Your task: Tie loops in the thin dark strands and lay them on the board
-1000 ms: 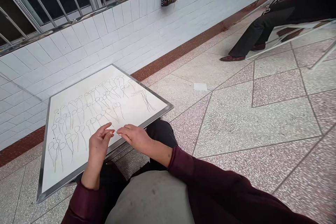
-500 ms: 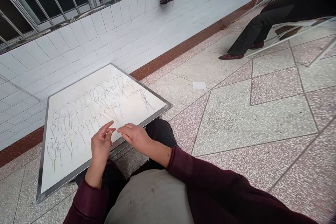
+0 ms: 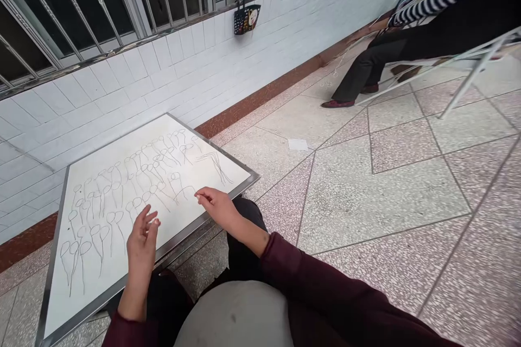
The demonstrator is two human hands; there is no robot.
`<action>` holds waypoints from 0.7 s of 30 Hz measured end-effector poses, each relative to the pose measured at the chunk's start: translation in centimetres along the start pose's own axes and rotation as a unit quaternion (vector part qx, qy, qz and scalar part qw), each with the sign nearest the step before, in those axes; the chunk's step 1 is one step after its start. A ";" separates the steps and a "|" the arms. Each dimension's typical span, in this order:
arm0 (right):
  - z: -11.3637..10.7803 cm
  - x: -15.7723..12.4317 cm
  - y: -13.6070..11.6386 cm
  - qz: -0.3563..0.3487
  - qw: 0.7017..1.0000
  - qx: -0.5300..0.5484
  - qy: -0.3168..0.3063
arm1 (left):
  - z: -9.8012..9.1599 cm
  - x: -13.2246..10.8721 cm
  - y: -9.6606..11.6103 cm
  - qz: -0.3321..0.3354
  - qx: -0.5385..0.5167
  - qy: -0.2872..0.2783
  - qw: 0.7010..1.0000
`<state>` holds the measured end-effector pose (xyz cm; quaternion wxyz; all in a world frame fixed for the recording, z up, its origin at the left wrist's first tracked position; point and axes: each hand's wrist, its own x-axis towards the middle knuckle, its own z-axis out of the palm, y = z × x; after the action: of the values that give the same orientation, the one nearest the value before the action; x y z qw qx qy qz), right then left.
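Note:
Near the front edge of a white board with a metal rim (image 3: 134, 257), my right hand (image 3: 215, 206) pinches the end of a thin wire-like strand (image 3: 185, 188), which curves to the left over the board. My left hand (image 3: 142, 233) is apart from it, thumb and fingers spread with nothing visible between them. Several thin strands with a round loop at one end (image 3: 85, 248) lie in rows across the board. A loose bundle of bent, unlooped strands (image 3: 220, 167) is at the board's right corner.
A white tiled wall with a barred window (image 3: 97, 5) runs behind the board. A small dark basket (image 3: 246, 19) hangs below the bars. To the right, a person in dark trousers (image 3: 362, 73) sits on a white-framed seat. A white paper-like piece (image 3: 298, 145) lies on the floor.
My hands, close together before, have moved apart. The left hand has gone left and opened; the right keeps the strand. The view has shifted, showing more of the window and the seated person.

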<state>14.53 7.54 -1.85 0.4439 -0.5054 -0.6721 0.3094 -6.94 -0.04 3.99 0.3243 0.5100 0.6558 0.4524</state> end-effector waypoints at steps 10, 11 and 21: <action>-3.3 9.6 6.8 0.109 0.992 0.017 0.055 | 3.3 -0.7 -5.5 -0.106 -0.053 -0.139 0.983; -3.3 10.5 7.2 0.114 0.992 0.016 0.049 | 3.6 -0.7 -5.6 -0.109 -0.056 -0.140 0.983; -4.5 13.5 11.1 0.171 0.976 -0.121 0.062 | 5.3 0.2 -6.1 -0.157 -0.059 -0.186 0.968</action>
<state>21.86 23.55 -5.76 0.3609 -0.6812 -0.5793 0.2648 -4.54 1.09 -3.68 0.5369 0.4563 0.6280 0.3305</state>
